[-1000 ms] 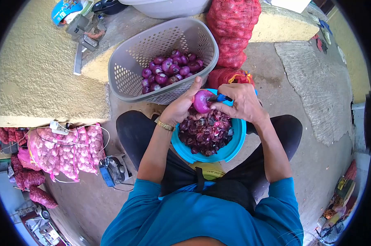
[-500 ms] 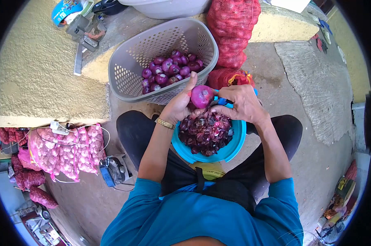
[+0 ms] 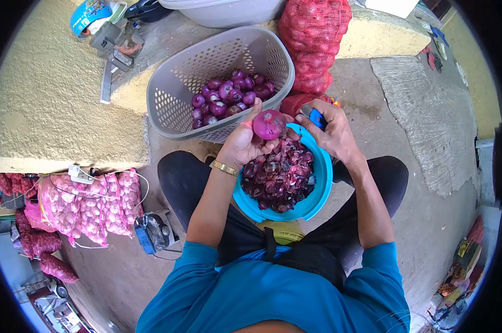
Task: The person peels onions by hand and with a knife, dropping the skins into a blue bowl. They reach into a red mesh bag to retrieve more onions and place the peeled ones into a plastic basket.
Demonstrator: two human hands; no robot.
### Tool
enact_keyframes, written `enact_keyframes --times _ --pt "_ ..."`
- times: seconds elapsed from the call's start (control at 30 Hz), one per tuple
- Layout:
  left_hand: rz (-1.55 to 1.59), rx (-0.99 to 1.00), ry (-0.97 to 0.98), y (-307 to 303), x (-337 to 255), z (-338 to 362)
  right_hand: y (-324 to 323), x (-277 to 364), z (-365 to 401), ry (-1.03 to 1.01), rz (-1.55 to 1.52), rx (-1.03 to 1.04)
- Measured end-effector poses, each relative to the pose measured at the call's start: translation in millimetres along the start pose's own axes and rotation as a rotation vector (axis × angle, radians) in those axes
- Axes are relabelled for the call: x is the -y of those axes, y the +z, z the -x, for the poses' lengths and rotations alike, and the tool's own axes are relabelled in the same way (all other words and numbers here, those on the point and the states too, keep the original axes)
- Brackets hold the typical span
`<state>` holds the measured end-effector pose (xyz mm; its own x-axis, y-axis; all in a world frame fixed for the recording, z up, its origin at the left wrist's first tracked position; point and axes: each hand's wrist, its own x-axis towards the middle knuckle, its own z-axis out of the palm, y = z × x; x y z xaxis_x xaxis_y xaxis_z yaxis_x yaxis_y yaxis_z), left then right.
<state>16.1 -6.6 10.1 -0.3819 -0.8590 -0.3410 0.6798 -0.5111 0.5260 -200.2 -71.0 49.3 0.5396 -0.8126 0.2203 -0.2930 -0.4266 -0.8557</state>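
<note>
A purple onion [image 3: 269, 125] is held between the thumb and fingers of my left hand [image 3: 244, 142], with a gold watch on that wrist. My right hand [image 3: 333, 130], a little to the right, is closed round a small tool with a blue handle [image 3: 317, 118]; its blade cannot be made out. Below both hands stands a turquoise basin [image 3: 320, 191] holding a heap of onion skins [image 3: 279, 175]. Beyond my left hand is a grey perforated basket [image 3: 190, 75] with many peeled purple onions [image 3: 229, 95] in it.
A tall red mesh sack of onions [image 3: 312, 47] stands right of the basket. Pink net bags of bulbs [image 3: 90, 205] lie at the left, beside a scale-like device [image 3: 155, 232]. A grey tub [image 3: 226, 12] rests on the ledge at the top.
My right hand with the blue-handled tool has moved right, away from the onion. The onion in my left hand has shifted slightly up and left and turned.
</note>
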Motion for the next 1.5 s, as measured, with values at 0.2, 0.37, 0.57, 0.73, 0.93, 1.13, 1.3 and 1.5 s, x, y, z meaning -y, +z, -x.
enact_keyframes --times 0.2,0.37,0.57,0.73,0.93,1.13,1.3,1.5 --pt "-0.057 -0.211 0.002 5.5 3.6 1.9 12.1 -1.8 1.2 -0.051 -0.130 0.046" --pt "0.023 -0.113 0.116 14.4 6.0 1.9 20.8 -8.1 0.1 -0.008 -0.140 0.083" --pt "0.002 0.071 0.164 -0.4 7.1 0.7 31.2 -40.5 -2.1 0.105 -0.203 0.099" --pt "0.026 -0.043 0.313 23.0 15.3 -1.0 34.1 -4.3 2.8 0.108 -0.328 -0.044" --pt "0.078 0.013 0.394 4.8 17.3 -3.3 38.8 4.7 0.3 -0.169 -0.295 -0.028" --pt "0.094 -0.050 0.488 12.4 15.9 -0.7 44.6 -13.8 -4.1 -0.279 -0.191 -0.040" --pt "0.120 -0.003 0.437 8.7 12.6 1.1 49.6 -17.1 -3.9 -0.142 -0.367 -0.050" --pt "0.125 -0.082 0.487 3.1 11.8 -3.0 40.3 -13.8 0.3 -0.109 -0.319 0.119"
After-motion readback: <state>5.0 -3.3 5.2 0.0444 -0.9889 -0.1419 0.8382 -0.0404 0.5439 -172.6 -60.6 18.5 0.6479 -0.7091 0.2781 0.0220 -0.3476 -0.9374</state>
